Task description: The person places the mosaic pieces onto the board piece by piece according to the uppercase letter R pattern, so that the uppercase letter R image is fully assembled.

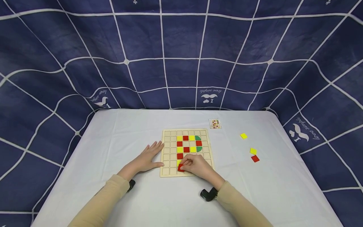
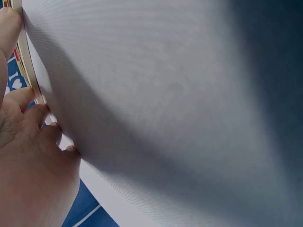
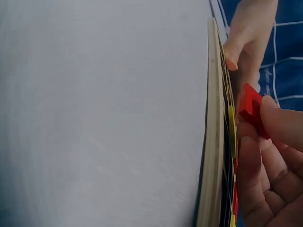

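A light wooden grid board [image 1: 167, 160] lies on the table, with red, yellow and green tiles set in some of its squares. Between thumb and fingers my right hand [image 1: 197, 164] pinches a red square tile [image 1: 180, 168], over the lower part of the board just below a yellow tile. The right wrist view shows this red tile [image 3: 253, 109] tilted above the board's surface. My left hand [image 1: 144, 160] lies along the board's left edge, fingers spread, with thumb and fingertips right at the rim.
To the right on the white tablecloth [image 1: 241, 195] lie a yellow tile [image 1: 243, 136], another yellow tile [image 1: 253, 151] and a red tile [image 1: 255, 158]. A small printed pattern card [image 1: 215, 123] sits beyond the board's upper right corner. A dark blue checked curtain [image 1: 181, 75] surrounds the table.
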Demonstrator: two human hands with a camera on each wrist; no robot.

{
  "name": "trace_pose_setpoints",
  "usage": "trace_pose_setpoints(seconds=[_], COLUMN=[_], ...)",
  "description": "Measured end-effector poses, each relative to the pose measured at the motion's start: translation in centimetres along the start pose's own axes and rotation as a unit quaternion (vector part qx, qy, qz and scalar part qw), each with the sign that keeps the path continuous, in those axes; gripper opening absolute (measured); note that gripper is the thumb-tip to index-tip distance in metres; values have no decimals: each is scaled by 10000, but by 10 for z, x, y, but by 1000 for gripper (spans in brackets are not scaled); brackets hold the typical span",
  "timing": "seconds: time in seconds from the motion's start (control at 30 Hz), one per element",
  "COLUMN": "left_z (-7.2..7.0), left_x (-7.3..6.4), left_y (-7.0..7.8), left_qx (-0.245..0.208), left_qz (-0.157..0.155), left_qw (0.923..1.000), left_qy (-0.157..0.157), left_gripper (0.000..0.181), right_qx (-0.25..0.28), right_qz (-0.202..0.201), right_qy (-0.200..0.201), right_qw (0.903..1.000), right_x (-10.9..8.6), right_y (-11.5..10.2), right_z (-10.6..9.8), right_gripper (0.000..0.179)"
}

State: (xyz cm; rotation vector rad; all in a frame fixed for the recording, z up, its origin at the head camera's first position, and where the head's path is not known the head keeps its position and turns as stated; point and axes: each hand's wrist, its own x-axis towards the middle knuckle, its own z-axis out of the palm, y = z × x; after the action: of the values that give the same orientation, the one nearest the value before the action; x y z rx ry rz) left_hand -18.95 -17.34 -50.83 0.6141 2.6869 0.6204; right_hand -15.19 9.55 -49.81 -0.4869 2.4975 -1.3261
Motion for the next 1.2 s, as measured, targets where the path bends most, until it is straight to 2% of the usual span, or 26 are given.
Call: trace_pose_setpoints(seconds=[0.2, 0.47, 0.7, 0.83, 0.97, 1.2], left_z=[-2, -2, -5, -5, -4, -1], left_x=[0, 0, -3, -4, -3, -2], left_y=[1, 1, 5, 5, 4, 2], left_qx=[-31, -53, -102, -93, -71, -121], left_qz=[49, -1, 26, 51, 28, 51], left_qw=[10000, 10000, 9999, 9999, 9999, 9999], left_qy=[16, 36, 84, 106, 92, 55], left_gripper=[95, 95, 93, 92, 93, 94], right_qx=[-442, -1194, -904, -570, -411, -567], right_qz=[-259, -552, -440, -234, 119, 1040], right_qy=[-37, 97, 80, 376, 894, 1783], right_qw=[9987, 9913, 9949, 9974, 9951, 9768], right_x=[3, 5, 5, 5, 3, -20], right_y=[0, -4, -5, 0, 10, 52], right_z=[4, 8, -1, -21, -55, -126], right_gripper=[7, 4, 5, 5, 7, 18])
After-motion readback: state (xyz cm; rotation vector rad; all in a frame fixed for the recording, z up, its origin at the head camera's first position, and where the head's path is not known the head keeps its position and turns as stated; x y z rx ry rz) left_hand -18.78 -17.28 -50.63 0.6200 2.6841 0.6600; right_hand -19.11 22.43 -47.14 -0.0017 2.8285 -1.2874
